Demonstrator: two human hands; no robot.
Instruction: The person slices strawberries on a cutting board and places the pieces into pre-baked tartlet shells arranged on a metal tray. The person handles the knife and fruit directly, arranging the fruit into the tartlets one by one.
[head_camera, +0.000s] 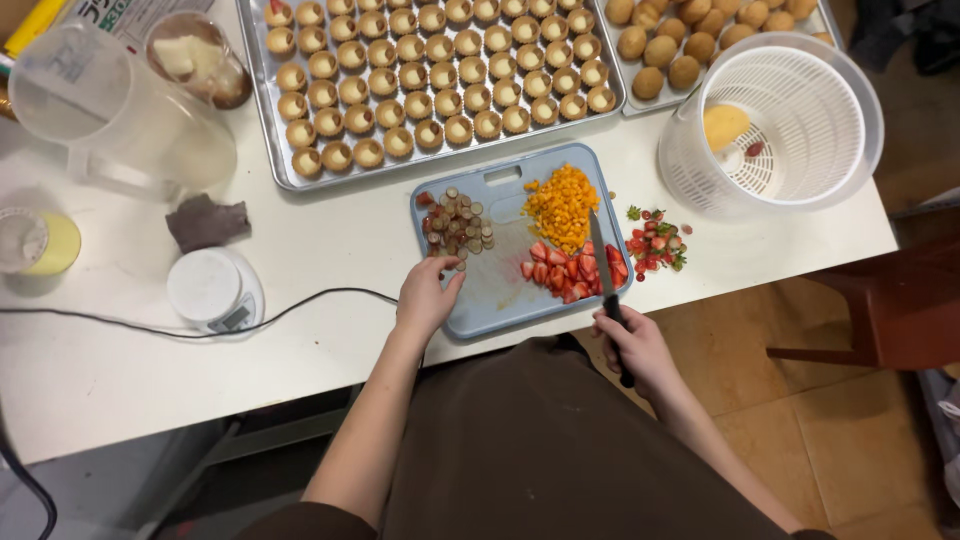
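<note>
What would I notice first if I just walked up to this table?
Probably the big metal tray of small round tart shells at the table's far edge. Next, the pale blue cutting board with orange fruit cubes and cut red strawberries, where the right hand holds a black-handled knife.

1. A printed package (135, 18) lies at the table's far left edge, behind the clear jug: white with dark lettering, cut off by the frame, partly hidden.
2. Beside it, at the very corner, a yellow package edge (35, 22) slants in, with a green stripe.
3. The small round white kitchen scale (213, 290) near the table's front has a little grey screen (236, 318) on its near side; its reading is too small to tell.
</note>
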